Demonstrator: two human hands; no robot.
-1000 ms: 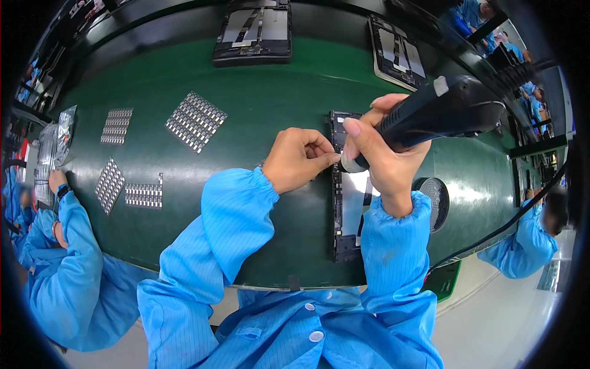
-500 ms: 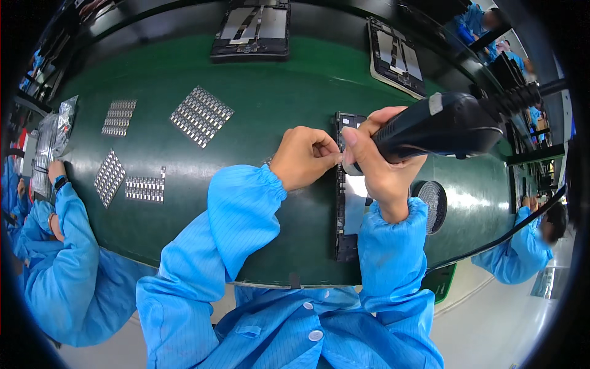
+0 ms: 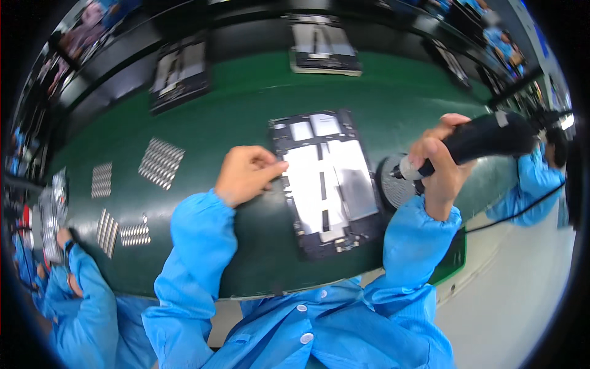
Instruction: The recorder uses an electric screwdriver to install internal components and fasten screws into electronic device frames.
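An opened tablet lies flat in front of me, its black frame, silvery battery cells and dark ribbon cable exposed. My left hand is at its left edge, thumb and forefinger slightly apart; I see nothing between them. A black electric screwdriver is gripped in my right hand, tilted with its pale nose down to the left. Its tip is over a round dark dish just right of the tablet. The dish's small contents are blurred.
Several sheets of small metallic pieces lie to the left. Two more opened tablets rest at the back. At far left a co-worker's blue sleeve reaches the bench near clear plastic bags. A dark cable runs at the right.
The tablet, earlier seen nearly edge-on, now lies flat. My right hand has carried the screwdriver right, from the tablet to over the dish. My left hand has separated from my right.
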